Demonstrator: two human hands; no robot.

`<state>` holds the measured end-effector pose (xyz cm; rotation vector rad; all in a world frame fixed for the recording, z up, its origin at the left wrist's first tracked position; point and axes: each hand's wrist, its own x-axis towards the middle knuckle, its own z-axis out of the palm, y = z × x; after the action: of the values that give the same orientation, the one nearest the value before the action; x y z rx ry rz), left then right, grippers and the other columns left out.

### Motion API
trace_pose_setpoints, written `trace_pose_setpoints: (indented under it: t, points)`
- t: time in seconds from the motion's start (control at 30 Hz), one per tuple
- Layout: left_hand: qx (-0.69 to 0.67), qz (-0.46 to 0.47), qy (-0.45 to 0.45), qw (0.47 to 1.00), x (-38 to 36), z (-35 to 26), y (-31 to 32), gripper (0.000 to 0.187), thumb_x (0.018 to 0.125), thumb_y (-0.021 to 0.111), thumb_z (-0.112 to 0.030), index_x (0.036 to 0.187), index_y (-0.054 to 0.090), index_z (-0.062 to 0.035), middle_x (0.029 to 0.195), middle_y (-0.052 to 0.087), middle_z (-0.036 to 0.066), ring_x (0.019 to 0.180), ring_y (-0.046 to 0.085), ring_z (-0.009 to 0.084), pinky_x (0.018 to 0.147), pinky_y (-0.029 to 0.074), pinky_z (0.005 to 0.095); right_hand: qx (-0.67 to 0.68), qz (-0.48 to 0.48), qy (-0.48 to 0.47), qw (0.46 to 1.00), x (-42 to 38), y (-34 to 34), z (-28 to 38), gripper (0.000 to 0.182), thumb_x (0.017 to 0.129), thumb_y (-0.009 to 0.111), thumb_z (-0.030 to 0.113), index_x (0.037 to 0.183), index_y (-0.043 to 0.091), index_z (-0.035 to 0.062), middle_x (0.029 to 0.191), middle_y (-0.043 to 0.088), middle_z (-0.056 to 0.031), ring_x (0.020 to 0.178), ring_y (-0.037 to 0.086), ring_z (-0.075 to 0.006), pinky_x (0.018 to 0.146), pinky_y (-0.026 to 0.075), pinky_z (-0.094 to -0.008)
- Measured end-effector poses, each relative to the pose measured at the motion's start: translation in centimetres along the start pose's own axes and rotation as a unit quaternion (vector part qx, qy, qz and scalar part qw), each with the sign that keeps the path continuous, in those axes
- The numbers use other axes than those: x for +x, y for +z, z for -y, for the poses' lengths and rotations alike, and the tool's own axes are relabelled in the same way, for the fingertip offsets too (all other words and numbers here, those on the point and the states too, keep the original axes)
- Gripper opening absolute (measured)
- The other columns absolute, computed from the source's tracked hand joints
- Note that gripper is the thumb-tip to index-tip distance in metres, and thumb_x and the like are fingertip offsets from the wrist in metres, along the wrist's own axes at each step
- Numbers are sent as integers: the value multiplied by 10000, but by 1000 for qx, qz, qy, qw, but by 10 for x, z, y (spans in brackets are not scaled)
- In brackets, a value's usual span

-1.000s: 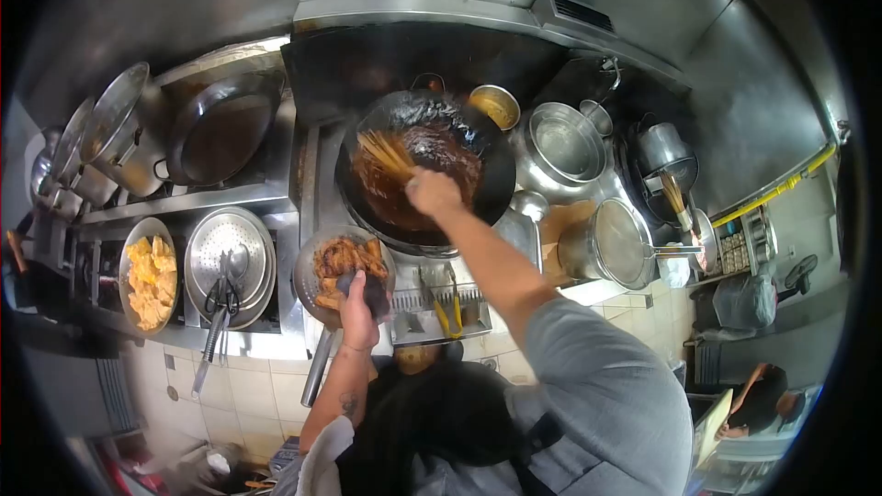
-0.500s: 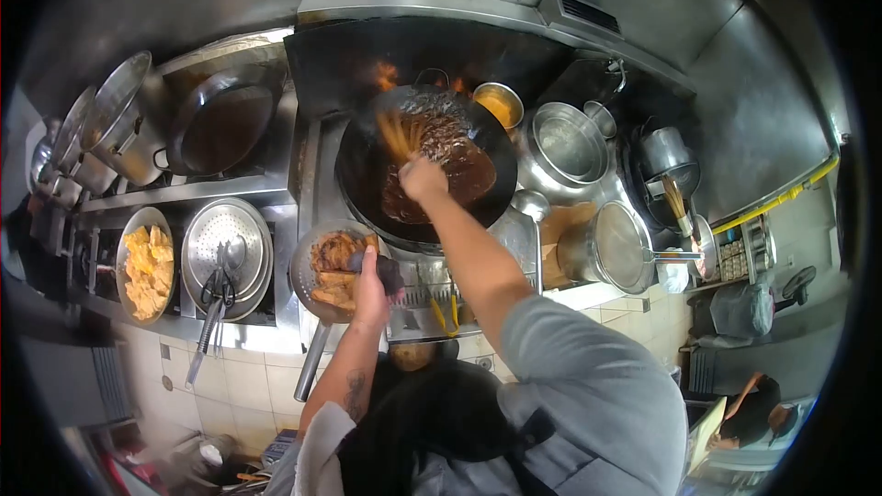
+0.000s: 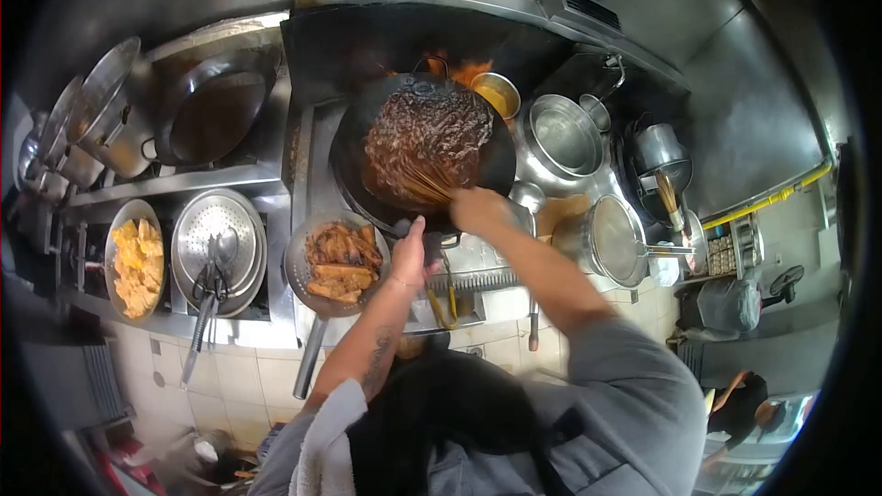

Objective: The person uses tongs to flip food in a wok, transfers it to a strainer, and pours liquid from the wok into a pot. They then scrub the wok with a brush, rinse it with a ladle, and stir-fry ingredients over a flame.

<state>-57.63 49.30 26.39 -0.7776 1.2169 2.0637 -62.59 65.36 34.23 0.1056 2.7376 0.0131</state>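
Note:
A large black wok holds bubbling, foamy brown liquid. My right hand is at the wok's near right rim, closed around the end of a bamboo wok brush. Its splayed bristles lie in the liquid, pointing to the left. My left hand is closed on a dark cloth at the near rim of the wok, beside the wok's handle. Just left of that hand is a perforated strainer with browned fried pieces in it.
Flames rise behind the wok. A pot of yellow liquid, a metal basin and a sieve over a pot stand to the right. Stacked colanders and a dish of yellow food sit left. Another person is far right.
My right hand has swept the brush from the wok's far left to its near right side. My left hand has moved right with the cloth, from over the strainer to the wok's rim.

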Motion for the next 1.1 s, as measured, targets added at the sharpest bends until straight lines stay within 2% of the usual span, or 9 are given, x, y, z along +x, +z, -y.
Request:
trace_pose_setpoints:
  t: [0.17, 0.3, 0.43, 0.47, 0.57, 0.63, 0.87, 0.93, 1.1]
  points:
    - [-8, 74, -27, 997, 23, 13, -5, 385, 946, 717, -474, 1029, 627, -108, 789, 611, 41, 663, 646, 212, 447, 486, 305, -98, -48, 12, 994, 70, -37, -119, 349, 981, 549, 314, 1170, 775, 128, 1163, 764, -160, 1052, 754, -340, 942, 584, -500]
    - [11, 94, 131, 987, 86, 59, -23, 280, 928, 730, -358, 1019, 654, -104, 822, 649, 57, 730, 662, 243, 552, 524, 371, 170, -86, 110, 975, 146, -7, -4, 474, 971, 525, 321, 1397, 667, 167, 1332, 696, -200, 1266, 660, -358, 1094, 514, -453]
    - [82, 106, 264, 955, 123, 90, -50, 197, 896, 731, -249, 1035, 669, -123, 908, 661, 56, 841, 663, 281, 691, 549, 444, 262, -83, 54, 960, 77, 25, 67, 437, 959, 521, 316, 1329, 696, 163, 1296, 694, -248, 1244, 658, -393, 1088, 512, -473]
    - [-54, 41, 87, 994, 46, 47, -23, 139, 914, 678, -167, 1036, 665, -102, 982, 653, 52, 943, 654, 276, 686, 539, 465, 235, -69, 10, 969, 49, 25, 61, 436, 951, 534, 325, 1323, 698, 167, 1298, 697, -234, 1234, 664, -390, 1089, 510, -477]
    - [-48, 11, 145, 988, -23, 32, -21, 66, 927, 623, -133, 934, 606, -70, 784, 616, 65, 576, 592, 198, 414, 425, 335, 123, -13, -121, 985, -65, -8, 24, 460, 929, 568, 335, 1343, 690, 178, 1304, 707, -186, 1200, 677, -389, 1095, 502, -482]
    - [-7, 7, 166, 986, -32, 38, -39, 115, 963, 607, -175, 1010, 648, -78, 817, 667, 56, 630, 605, 158, 422, 393, 304, 101, 16, -160, 982, -116, -29, -26, 496, 924, 583, 345, 1385, 671, 181, 1316, 705, -170, 1191, 672, -402, 1095, 501, -477]
    - [27, -82, 178, 980, -93, 25, -7, 132, 885, 646, -167, 894, 606, -42, 740, 605, 88, 480, 530, 188, 369, 373, 297, 112, -121, -10, 986, -184, -18, -195, 549, 930, 668, 342, 1455, 613, 191, 1137, 753, -206, 1090, 719, -392, 1003, 555, -467]
    - [46, -102, 183, 977, -103, 25, 13, 126, 884, 648, -165, 895, 605, -48, 736, 596, 82, 488, 532, 190, 376, 376, 298, 281, -180, 56, 941, -230, 10, -216, 547, 940, 702, 315, 1459, 610, 170, 1192, 749, -199, 976, 762, -325, 956, 574, -430]
    - [68, -123, 231, 963, -83, 28, 56, 102, 883, 640, -157, 896, 600, -65, 723, 572, 63, 520, 543, 194, 395, 388, 303, 568, -101, 152, 803, -304, 117, -232, 556, 957, 722, 243, 1494, 588, 191, 731, 643, -37, 501, 581, -127, 448, 486, -308]
